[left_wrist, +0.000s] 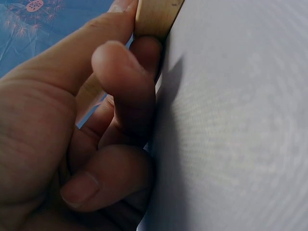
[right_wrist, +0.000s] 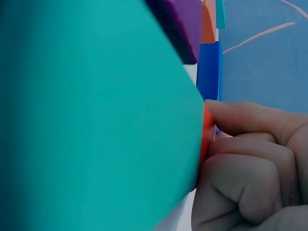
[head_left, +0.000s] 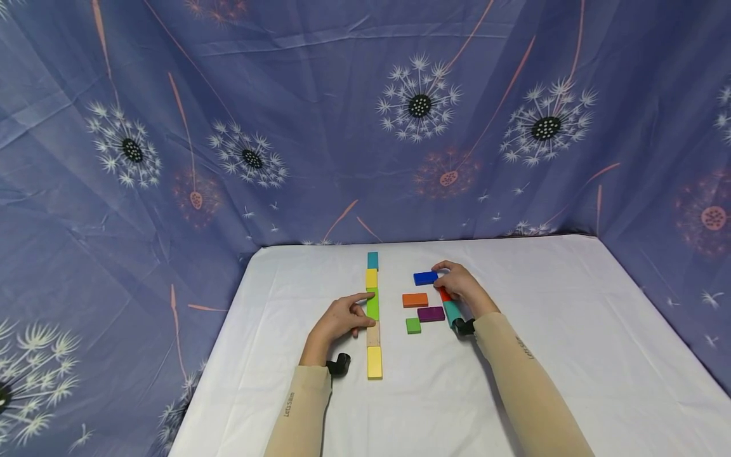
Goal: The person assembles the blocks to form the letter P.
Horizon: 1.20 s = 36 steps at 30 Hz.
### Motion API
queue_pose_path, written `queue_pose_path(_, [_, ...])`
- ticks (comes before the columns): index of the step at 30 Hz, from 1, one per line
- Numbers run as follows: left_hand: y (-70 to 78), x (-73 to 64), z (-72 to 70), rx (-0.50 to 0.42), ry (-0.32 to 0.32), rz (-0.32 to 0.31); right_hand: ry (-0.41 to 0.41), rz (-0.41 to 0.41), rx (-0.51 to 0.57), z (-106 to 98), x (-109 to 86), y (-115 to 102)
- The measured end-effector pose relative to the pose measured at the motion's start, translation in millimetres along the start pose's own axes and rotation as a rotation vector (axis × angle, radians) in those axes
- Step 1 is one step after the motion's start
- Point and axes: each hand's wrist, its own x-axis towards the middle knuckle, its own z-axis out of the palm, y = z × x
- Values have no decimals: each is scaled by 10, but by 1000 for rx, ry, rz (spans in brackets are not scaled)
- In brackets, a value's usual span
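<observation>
My left hand (head_left: 341, 317) rests over a straight row of blocks: its index fingertip touches the light green block (head_left: 373, 306), and its thumb lies where that block meets the bare wooden block (head_left: 373, 336). The other fingers curl beneath. Yellow blocks (head_left: 374, 363) (head_left: 371, 278) and a teal-blue block (head_left: 373, 261) extend the row. On the right, my right hand (head_left: 461, 289) pinches the right end of a dark blue block (head_left: 424, 278). Under that hand lie a red block (head_left: 444, 294) and a turquoise block (head_left: 452, 312), partly hidden; turquoise fills much of the right wrist view.
Between the hands lie an orange block (head_left: 415, 300), a purple block (head_left: 431, 314) and a small green block (head_left: 413, 325). White cloth (head_left: 571, 330) covers the table. A blue curtain (head_left: 320, 158) with dandelion prints hangs behind and at the sides.
</observation>
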Motion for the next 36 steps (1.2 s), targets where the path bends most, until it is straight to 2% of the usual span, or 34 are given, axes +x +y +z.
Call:
queue_pose_path(10, [9,2,9,0,0,-8,37,17,-9,25,12,11])
queue_pose_path(21, [2,-3,8,-11,-1,-9,68,-35,-58,56,33,48])
queue_pose_path(26, [4,-2,5,-4,-1,-8,81,-55,-75,69,-6,41])
queue_pose_path(31, [9,2,5,2,3,-6,99,-115,-89,76,-67,22])
queue_pose_path(36, [10,1,4,-4,5,-9,86,-139,-84,72,-99,27])
